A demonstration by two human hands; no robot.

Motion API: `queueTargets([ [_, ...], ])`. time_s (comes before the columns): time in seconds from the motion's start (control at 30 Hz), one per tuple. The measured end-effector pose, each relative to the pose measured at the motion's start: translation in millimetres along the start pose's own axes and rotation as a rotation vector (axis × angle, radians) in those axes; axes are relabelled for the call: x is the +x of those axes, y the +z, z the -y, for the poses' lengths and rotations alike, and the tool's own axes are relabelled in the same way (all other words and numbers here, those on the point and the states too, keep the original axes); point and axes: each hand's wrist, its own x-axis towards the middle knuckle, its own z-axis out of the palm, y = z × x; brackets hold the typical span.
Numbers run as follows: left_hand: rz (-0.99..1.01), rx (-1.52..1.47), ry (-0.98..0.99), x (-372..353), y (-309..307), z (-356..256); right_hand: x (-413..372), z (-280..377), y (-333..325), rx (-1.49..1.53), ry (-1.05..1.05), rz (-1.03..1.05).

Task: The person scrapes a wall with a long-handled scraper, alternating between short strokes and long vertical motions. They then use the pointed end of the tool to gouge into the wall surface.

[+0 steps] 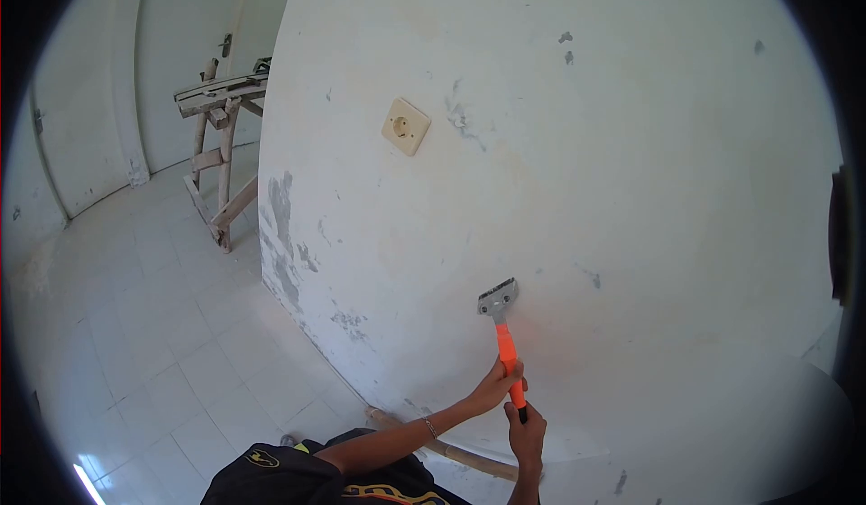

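Note:
A wall scraper (507, 347) with an orange handle, a black end and a wide metal head points up, its blade close to the white wall (649, 189). Around the middle of the handle my left hand (492, 388) is closed, a bracelet on that wrist. Lower down, my right hand (526, 433) has its fingers closed about the black handle end. Grey patches of bare plaster (350, 324) mark the paint to the left of the blade, and a smaller grey mark (591, 277) lies to its right.
A cream power socket (406, 127) is set in the wall above left of the scraper. A rough wooden trestle (221, 112) stands on the tiled floor (171, 342) beyond the wall's edge, near doors. A wooden pole (469, 455) runs low beneath my arms.

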Motion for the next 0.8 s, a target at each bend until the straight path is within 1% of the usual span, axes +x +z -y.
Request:
queueTargets([
  [0.07, 0.014, -0.035, -0.01, -0.9, -0.7, 3.2, 1.8, -1.5, -1.7, 0.001, 0.015, 0.01],
  [0.13, 0.001, -0.053, -0.005, 5.1, -9.3, -9.6, 5.2, 15.6, 8.2, -0.037, -0.035, -0.01],
  [0.17, -0.014, -0.058, -0.008, 8.2, -12.7, -11.5, 4.3, 27.4, 9.0, -0.056, -0.016, -0.026],
  [0.27, -0.019, -0.063, 0.001, 5.0, -7.3, -6.1, 0.4, 17.2, 5.2, -0.005, 0.01, -0.017],
  [0.33, 0.024, 0.022, -0.007, -1.3, 0.3, 5.2, -2.2, 1.8, 2.4, -0.004, 0.016, 0.0],
  [0.37, 0.023, 0.029, 0.023, -2.2, 0.1, 9.9, -1.0, -4.0, 1.5, -0.007, 0.019, 0.013],
  [0.47, 0.006, -0.026, -0.007, 2.8, -11.4, -12.3, 0.9, 17.5, 10.1, -0.005, 0.009, -0.024],
  [0.5, -0.026, -0.033, 0.022, 5.7, -13.8, -17.2, 2.7, 21.9, 14.1, -0.002, -0.005, -0.028],
  [0.57, -0.026, -0.036, 0.023, 4.1, -12.7, -19.4, -0.1, 22.9, 13.9, 0.03, -0.008, -0.029],
  [0.7, -0.008, -0.026, 0.007, -4.2, -6.4, 9.9, -4.3, 1.0, 11.2, 0.06, 0.005, -0.005],
  [0.73, 0.012, -0.001, -0.016, -4.7, -5.0, 10.8, -3.7, -6.4, 11.6, 0.052, 0.014, 0.006],
  [0.77, 0.002, -0.001, 0.024, -4.3, -6.4, 11.0, -1.2, -11.5, 16.5, 0.074, -0.007, -0.006],
  [0.8, 0.01, 0.0, 0.023, -3.0, -9.1, 4.0, 0.2, -4.4, 18.6, 0.076, -0.005, -0.014],
])
